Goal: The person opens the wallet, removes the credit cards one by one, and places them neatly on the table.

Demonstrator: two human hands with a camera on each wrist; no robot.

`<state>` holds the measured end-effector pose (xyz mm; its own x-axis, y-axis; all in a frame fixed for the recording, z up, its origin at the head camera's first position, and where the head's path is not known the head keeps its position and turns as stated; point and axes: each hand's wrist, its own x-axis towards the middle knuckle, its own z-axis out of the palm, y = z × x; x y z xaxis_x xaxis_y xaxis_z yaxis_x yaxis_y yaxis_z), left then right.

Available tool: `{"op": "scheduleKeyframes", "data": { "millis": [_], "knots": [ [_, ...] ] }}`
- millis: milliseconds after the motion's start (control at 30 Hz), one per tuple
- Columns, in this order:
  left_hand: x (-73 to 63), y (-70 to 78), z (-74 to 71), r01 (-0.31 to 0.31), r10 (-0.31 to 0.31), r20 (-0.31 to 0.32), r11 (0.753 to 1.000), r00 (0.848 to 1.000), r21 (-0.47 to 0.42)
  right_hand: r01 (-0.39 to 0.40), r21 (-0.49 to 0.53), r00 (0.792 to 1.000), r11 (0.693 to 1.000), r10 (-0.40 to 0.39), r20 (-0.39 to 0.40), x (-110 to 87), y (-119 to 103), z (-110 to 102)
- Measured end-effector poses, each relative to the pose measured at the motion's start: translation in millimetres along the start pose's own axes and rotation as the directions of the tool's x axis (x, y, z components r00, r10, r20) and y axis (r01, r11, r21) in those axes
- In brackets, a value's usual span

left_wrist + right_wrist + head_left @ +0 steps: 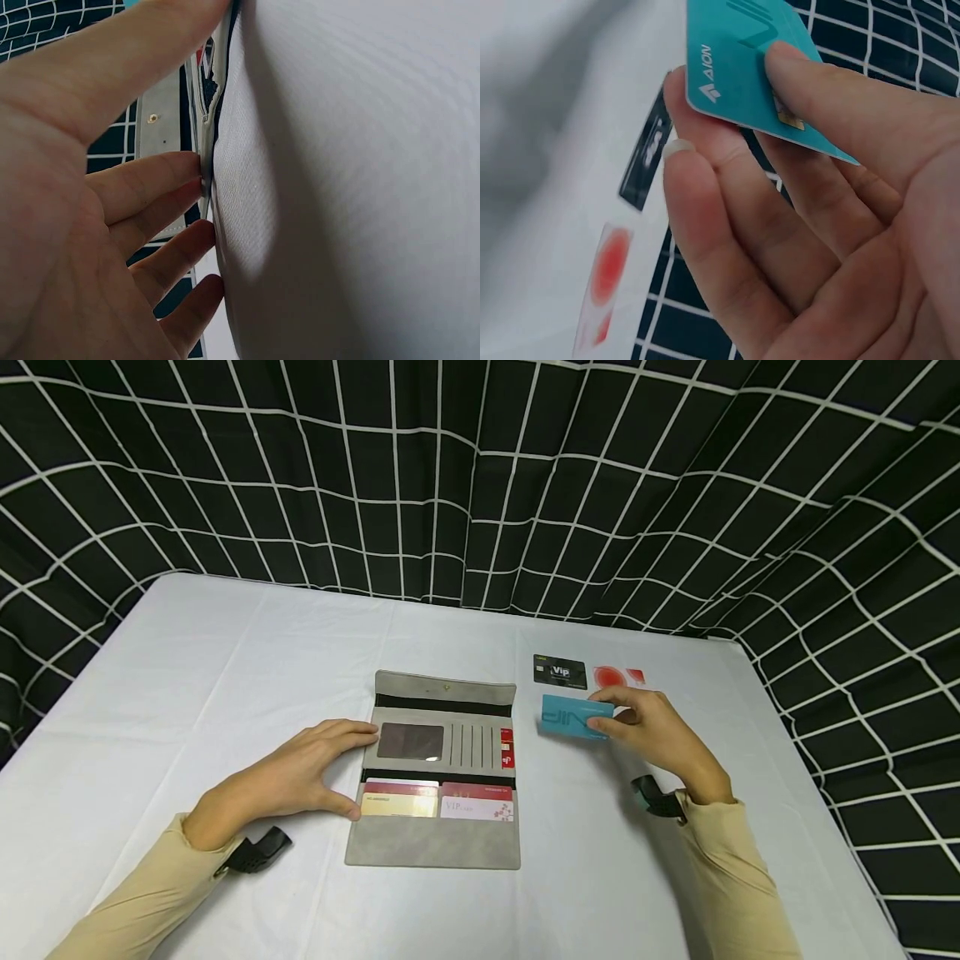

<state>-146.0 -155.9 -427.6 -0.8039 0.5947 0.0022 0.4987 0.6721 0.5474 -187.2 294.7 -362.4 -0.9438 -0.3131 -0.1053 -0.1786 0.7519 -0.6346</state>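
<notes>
A grey wallet (431,843) lies unfolded on the white table, its flap laid toward the back. Several cards fill its pockets: a yellow card (399,804) and a pale VIP card (476,808) in front of red ones, plus a red card (507,749) in a slot at the right. My left hand (300,772) rests at the wallet's left edge, fingers spread, fingertips touching that edge in the left wrist view. Right of the wallet, my right hand (652,727) pinches a teal card (567,717) between thumb and fingers, its chip partly under the thumb in the right wrist view.
Behind the teal card, a black Vip card (559,672) lies on the table (247,693). A white card with red shapes (611,677) lies beside it, partly behind my right hand. A black cloth with a white grid (420,485) hangs behind the table.
</notes>
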Motion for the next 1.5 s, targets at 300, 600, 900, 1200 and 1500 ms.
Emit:
{"op": "scheduleKeyframes", "data": {
  "millis": [300,600,900,1200,1500],
  "knots": [
    [0.7,-1.3,-0.3,-0.008,0.008,-0.001,1.0,1.0,0.0,0.0,-0.033,0.995,0.999,-0.003,-0.098,-5.1,14.0,-11.1],
    [0.7,-0.8,0.2,0.0,0.0,0.006,1.0,1.0,-0.001,0.015,-0.077,0.986,0.997,-0.027,-0.167,-3.9,29.8,-18.1],
    [0.6,-1.0,0.3,-0.001,0.001,0.004,1.0,1.0,-0.003,0.007,-0.075,0.982,0.997,-0.021,-0.189,-6.6,47.5,-33.1],
    [0.7,-1.9,0.7,-0.007,0.007,-0.002,1.0,1.0,-0.006,-0.037,-0.059,0.978,0.998,0.024,-0.208,-7.9,60.3,-44.9],
    [0.5,-2.4,0.5,-0.01,0.01,-0.001,1.0,1.0,-0.004,-0.023,-0.065,0.966,0.998,0.005,-0.258,-9.4,75.7,-60.1]
  ]
}}
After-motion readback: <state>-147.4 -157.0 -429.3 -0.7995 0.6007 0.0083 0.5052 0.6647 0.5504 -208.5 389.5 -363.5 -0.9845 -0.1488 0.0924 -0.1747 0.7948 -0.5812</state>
